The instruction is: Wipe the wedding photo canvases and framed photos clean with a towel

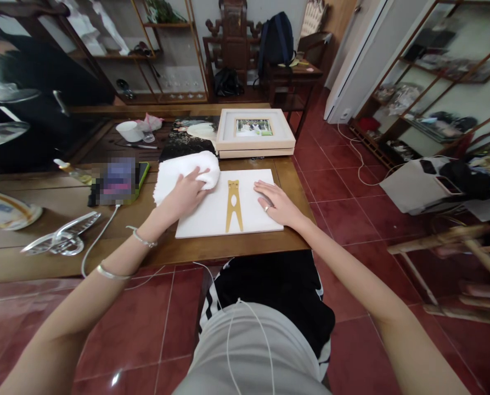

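A white flat board [212, 216] lies near the front edge of the wooden table [187, 249], with a gold peg-shaped piece [234, 205] fixed on its middle. My left hand [189, 189] is closed on a white cloth [179, 170] that rests over the board's far left corner. My right hand [275, 202] lies flat, fingers stretched out, on the board's right side, a ring on one finger. It holds nothing.
A framed photo in a pale box frame [254, 131] sits behind the board. To the left lie a phone with a green case [119, 181], a small bottle [72, 171], a plate [6, 211], a clear clip [61, 236] and a white cable [96, 241]. Red tiled floor lies right.
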Demonstrator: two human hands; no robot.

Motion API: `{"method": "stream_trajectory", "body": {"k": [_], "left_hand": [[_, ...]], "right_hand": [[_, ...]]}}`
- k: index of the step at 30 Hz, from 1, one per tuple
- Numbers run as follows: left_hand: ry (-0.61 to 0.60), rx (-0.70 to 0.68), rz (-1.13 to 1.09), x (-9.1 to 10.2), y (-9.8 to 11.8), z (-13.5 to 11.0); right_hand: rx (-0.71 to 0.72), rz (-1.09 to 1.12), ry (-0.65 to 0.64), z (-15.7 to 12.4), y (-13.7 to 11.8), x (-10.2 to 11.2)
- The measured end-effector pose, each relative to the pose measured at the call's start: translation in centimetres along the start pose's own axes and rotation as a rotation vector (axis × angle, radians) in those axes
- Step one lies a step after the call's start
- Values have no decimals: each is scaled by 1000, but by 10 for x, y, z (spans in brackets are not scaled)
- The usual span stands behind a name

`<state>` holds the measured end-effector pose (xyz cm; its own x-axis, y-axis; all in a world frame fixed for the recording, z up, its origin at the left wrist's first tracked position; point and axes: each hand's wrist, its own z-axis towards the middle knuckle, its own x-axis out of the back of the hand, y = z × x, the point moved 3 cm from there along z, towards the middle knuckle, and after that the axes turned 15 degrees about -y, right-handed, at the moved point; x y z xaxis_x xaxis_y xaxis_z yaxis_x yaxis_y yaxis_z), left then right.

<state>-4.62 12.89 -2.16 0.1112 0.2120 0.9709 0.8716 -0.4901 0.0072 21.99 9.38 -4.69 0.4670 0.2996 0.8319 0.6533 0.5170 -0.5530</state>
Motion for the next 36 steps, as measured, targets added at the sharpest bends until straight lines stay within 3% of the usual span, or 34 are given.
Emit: {"method": "stream_trajectory", "body": {"k": [4,12,16,21,27,32,36], "left_hand": [[-26,22,26,-8,21,-32],[-83,-87,-30,-22,75,-131],[-73,-119,-80,-24,86,-146],[-92,-118,-70,-20,70,-123],[-125,-92,-53,-4,41,-57],[12,-12,-82,5,24,-1],[58,20,-11,6,29,11]], "right_hand": [[-1,-1,7,0,1,-1],[-14,-1,7,0,-2,0],[-13,8,9,0,-2,0],[-10,3,16,0,-2,1],[-10,-3,14,0,-2,0],[-6,-14,15,-1,-2,1],[-14,-19,8,-1,-4,2]]}}
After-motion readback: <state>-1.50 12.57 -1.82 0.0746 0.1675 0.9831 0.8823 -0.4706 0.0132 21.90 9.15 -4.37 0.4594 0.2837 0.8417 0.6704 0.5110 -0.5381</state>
